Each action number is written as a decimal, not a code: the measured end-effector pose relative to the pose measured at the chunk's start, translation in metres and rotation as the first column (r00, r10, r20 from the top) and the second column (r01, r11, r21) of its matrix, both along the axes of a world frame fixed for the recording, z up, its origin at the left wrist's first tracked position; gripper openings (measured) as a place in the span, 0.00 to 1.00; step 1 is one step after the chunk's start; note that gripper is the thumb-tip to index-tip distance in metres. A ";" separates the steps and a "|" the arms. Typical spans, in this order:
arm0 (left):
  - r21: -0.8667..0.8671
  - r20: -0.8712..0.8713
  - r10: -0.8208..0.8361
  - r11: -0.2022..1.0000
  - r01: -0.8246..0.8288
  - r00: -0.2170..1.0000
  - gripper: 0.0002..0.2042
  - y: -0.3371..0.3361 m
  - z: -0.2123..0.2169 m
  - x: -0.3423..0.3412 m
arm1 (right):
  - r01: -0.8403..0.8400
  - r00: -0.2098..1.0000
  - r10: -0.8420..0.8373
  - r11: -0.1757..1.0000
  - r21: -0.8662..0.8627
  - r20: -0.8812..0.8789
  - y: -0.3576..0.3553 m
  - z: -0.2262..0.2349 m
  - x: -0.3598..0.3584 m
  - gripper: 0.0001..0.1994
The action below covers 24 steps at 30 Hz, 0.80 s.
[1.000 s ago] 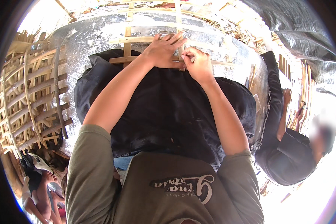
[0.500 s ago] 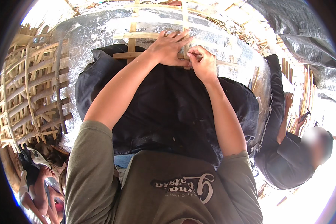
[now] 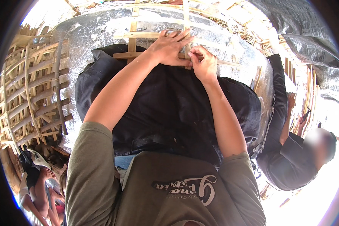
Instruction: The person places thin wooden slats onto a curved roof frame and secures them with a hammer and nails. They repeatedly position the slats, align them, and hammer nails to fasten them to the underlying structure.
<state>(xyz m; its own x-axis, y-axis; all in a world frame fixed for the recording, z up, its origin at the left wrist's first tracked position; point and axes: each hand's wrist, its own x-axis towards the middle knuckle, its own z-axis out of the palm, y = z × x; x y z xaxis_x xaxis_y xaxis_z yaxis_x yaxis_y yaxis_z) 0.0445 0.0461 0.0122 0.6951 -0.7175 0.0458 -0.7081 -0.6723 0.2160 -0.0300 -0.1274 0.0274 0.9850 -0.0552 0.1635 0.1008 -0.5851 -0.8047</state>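
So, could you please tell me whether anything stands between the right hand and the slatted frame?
Nothing visible does: the right hand is at the near edge of the slatted frame, fingers curled in. The left hand lies spread on the frame beside it, not blocking it.

White script lettering [image 3: 188,188] — upside down, on olive shirt [image 3: 158,164]

The left hand [image 3: 171,49] hides part of the wooden lattice [image 3: 133,35], whose far strips are cut off at the upper edge, and anything in the grip of the right hand [image 3: 205,64] is too small to tell. A co-worker's head [image 3: 322,148] is blurred (the dark object [image 3: 307,113] near it is too small to name), while someone's bare limbs [image 3: 41,196] at lower left are cut off by the black rim.
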 end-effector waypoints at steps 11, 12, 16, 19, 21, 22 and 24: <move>-0.046 0.044 -0.006 0.999 0.008 0.999 0.54 0.000 0.000 -0.003 | 0.005 0.997 -0.006 1.000 0.015 0.079 0.002 -0.003 -0.002 0.02; -0.063 0.053 -0.009 0.998 0.013 0.999 0.54 0.000 0.001 -0.003 | 0.008 0.994 -0.008 1.000 -0.001 0.106 0.002 -0.004 -0.002 0.02; -0.066 0.037 -0.028 0.997 0.030 0.999 0.54 -0.001 0.008 -0.003 | 0.008 0.987 -0.002 0.999 -0.037 0.164 0.002 -0.007 -0.002 0.02; -0.039 0.007 -0.030 0.999 0.030 1.000 0.53 -0.001 0.014 -0.004 | 0.011 0.985 -0.002 0.999 -0.052 0.172 0.003 -0.005 -0.002 0.02; -0.072 -0.013 -0.019 0.997 0.018 1.000 0.52 -0.002 0.012 -0.005 | 0.018 0.984 -0.007 0.998 -0.059 0.176 0.003 -0.005 -0.002 0.02; -0.066 -0.013 -0.027 0.997 0.026 1.000 0.52 -0.001 0.011 -0.005 | 0.021 0.984 -0.010 0.998 -0.060 0.178 0.003 -0.005 -0.002 0.02; -0.056 -0.013 -0.042 0.998 0.041 0.999 0.52 -0.001 0.009 -0.003 | 0.026 0.984 -0.016 0.998 -0.054 0.177 0.003 -0.006 -0.002 0.03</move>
